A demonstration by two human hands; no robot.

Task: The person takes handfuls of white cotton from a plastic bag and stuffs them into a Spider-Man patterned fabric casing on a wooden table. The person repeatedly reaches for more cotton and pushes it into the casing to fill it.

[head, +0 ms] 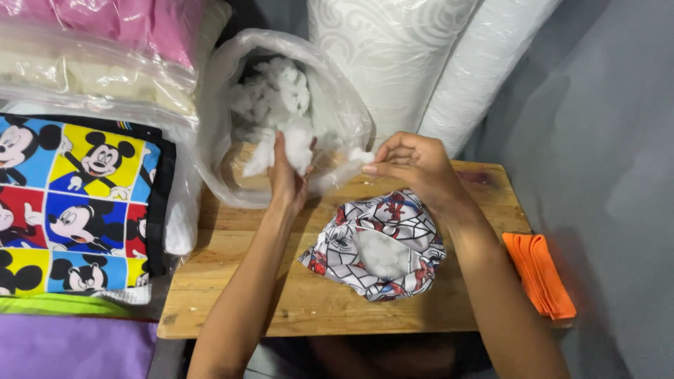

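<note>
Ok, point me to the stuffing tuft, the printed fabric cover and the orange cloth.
stuffing tuft (298,147), head view, middle of the white clump.
printed fabric cover (337,245), head view, its left printed side.
orange cloth (539,274), head view, middle of the folds.

Behind the plastic bag (337,105), the rolls (421,63) are running past the top edge; the left hand (286,175) is hiding part of the stuffing (295,137).

Clear stuffing bag (337,105); bagged bedding (91,63) left
</note>
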